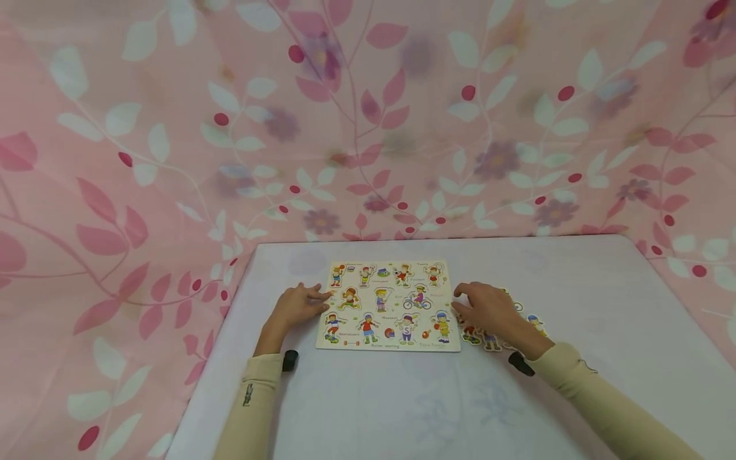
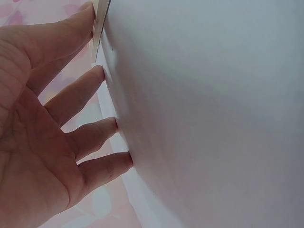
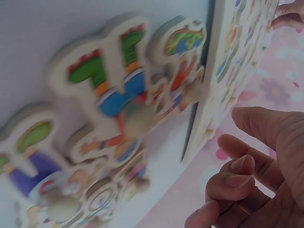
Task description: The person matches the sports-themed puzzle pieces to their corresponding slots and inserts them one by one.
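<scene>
A cream wooden peg puzzle board point(image 1: 451, 345) printed with children playing sports lies flat on the table. My left hand point(image 1: 299, 306) is at the board's left edge. In the left wrist view its thumb and a finger lie along the board's edge point(image 2: 99, 35), while other fingertips point(image 2: 124, 159) touch the tabletop. My right hand point(image 1: 489, 311) hovers by the right edge, fingers loosely bent, holding nothing. Beneath and beside it lie loose knobbed figure pieces point(image 1: 491, 342), partly hidden by the hand. The right wrist view shows a piece with green skates point(image 3: 133, 90) among them.
A white cloth point(image 1: 368, 402) covers the table. Pink floral fabric point(image 1: 368, 128) hangs behind and at the sides. Dark wrist straps point(image 1: 521, 364) show at both cuffs. Some loose pieces overlap in a pile right of the board.
</scene>
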`<state>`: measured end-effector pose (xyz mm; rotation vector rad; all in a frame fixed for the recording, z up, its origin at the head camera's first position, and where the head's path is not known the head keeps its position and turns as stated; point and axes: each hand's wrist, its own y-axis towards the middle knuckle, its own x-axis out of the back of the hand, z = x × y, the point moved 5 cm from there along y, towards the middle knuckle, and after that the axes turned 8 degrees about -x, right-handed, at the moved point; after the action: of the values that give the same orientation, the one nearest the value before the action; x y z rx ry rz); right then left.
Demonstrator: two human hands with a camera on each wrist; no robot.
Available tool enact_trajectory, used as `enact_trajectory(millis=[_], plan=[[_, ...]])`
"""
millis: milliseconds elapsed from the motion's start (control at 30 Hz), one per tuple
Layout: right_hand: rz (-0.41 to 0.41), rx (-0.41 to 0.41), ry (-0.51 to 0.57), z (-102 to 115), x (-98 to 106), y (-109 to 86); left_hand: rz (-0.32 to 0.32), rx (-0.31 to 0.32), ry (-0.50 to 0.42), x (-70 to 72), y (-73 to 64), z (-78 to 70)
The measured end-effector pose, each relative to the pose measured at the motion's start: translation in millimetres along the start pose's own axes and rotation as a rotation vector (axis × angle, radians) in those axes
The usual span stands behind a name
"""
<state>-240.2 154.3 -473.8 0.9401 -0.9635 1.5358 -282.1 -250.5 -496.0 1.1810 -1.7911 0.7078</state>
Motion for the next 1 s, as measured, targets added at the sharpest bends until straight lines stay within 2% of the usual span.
enact_trajectory(millis=[200,500,1000], plan=[[-0.025,-0.006,-0.010,-21,5,-3.4,0.004,-0.005,0.002,-0.9,-0.6,-1.2],[-0.006,-0.055,0.020,-44,10,-3.5,0.002,-0.001,0.017,0.9,0.2,-0.6],[-0.003,-0.063,0.024,-57,7,-5.6,-0.002,-0.010,0.010,-0.3,0.9,2.3]])
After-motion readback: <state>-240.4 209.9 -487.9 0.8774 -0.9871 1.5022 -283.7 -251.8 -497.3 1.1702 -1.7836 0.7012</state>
